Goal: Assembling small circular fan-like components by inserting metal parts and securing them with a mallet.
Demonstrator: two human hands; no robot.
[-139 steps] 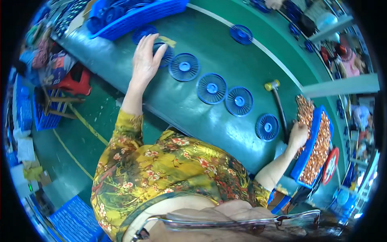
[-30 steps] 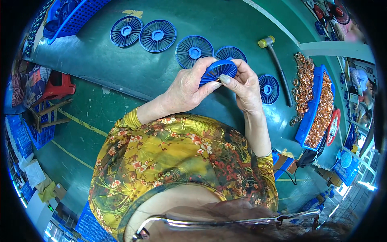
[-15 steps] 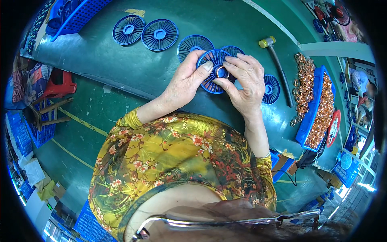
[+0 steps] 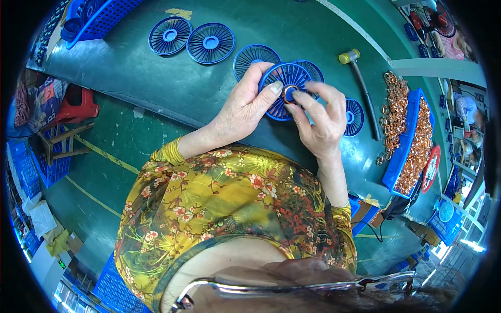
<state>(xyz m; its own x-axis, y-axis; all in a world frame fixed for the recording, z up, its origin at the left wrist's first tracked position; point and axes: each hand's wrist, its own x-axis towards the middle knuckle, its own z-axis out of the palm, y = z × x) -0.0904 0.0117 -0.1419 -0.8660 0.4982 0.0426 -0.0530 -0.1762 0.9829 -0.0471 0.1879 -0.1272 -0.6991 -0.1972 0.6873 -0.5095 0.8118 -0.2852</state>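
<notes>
My left hand (image 4: 244, 104) is closed on the left rim of a blue plastic spoked wheel (image 4: 277, 111), with the thumb across its face. The wheel is held tilted above the bench. At its hub sits a copper-coloured ring (image 4: 285, 96), which the thumb and a finger of my right hand (image 4: 324, 125) pinch. The other right fingers are raised and slightly blurred. How far the ring sits over the hub I cannot tell. Behind the held wheel, a similar spoked wheel (image 4: 313, 69) is partly hidden by my hands.
More spoked wheels (image 4: 211, 55) lie on the green bench (image 4: 172, 86). To the right is a mallet (image 4: 362, 86) with a yellow head, then a pile of copper rings (image 4: 395, 99) and a blue tray (image 4: 407, 138) of them. A blue basket (image 4: 107, 22) stands far left.
Some fingers of my right hand have lifted away from the wheel, while its thumb and a finger stay at the ring. The wheel has shifted slightly right with my left hand.
</notes>
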